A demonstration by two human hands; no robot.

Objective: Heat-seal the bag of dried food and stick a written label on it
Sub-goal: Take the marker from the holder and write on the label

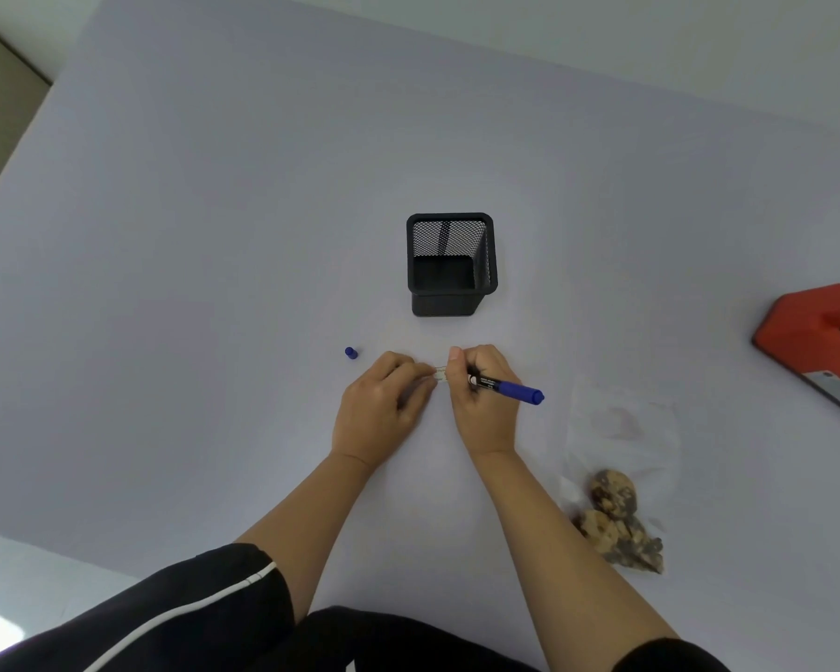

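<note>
My right hand (481, 395) holds a blue marker (508, 388), uncapped, its barrel pointing right. My left hand (384, 400) sits close beside it, and the fingertips of both hands pinch a small pale label (440, 373) between them. The marker's blue cap (351, 353) lies on the table left of my left hand. A clear plastic bag (621, 429) lies flat to the right, with the dried food (614, 516) gathered at its near end. The red heat sealer (815, 332) sits at the right edge, partly cut off.
A black mesh pen holder (452, 264) stands just beyond my hands and looks empty. The pale lilac table (214, 283) stretches wide to the left and back. My dark sleeves fill the bottom of the view.
</note>
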